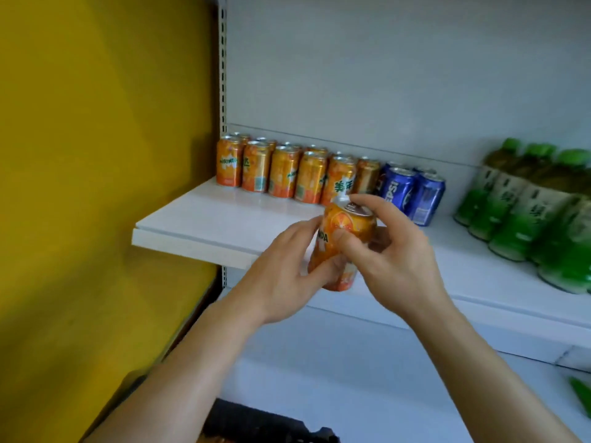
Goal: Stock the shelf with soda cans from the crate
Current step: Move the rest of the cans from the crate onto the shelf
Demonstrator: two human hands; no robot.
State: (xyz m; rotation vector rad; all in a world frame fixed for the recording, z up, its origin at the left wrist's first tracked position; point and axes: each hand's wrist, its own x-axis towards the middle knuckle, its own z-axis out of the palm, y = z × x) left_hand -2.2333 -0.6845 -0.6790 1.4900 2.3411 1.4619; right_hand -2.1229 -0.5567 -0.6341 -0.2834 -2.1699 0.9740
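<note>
Head view shows both my hands around one orange soda can [343, 241], held tilted just in front of the white shelf [198, 219], near its front edge. My left hand [281, 276] curls round the can's lower left side, thumb and fingers gripping it. My right hand [393, 251] wraps the upper right, index finger arched over the lid, thumb pressed on the front. Far on the shelf stands a row of orange cans [284, 171], with blue cans [412, 190] to their right and green bottles [531, 212] farther right. Near the bottom edge, a dark crate [265, 426] shows.
</note>
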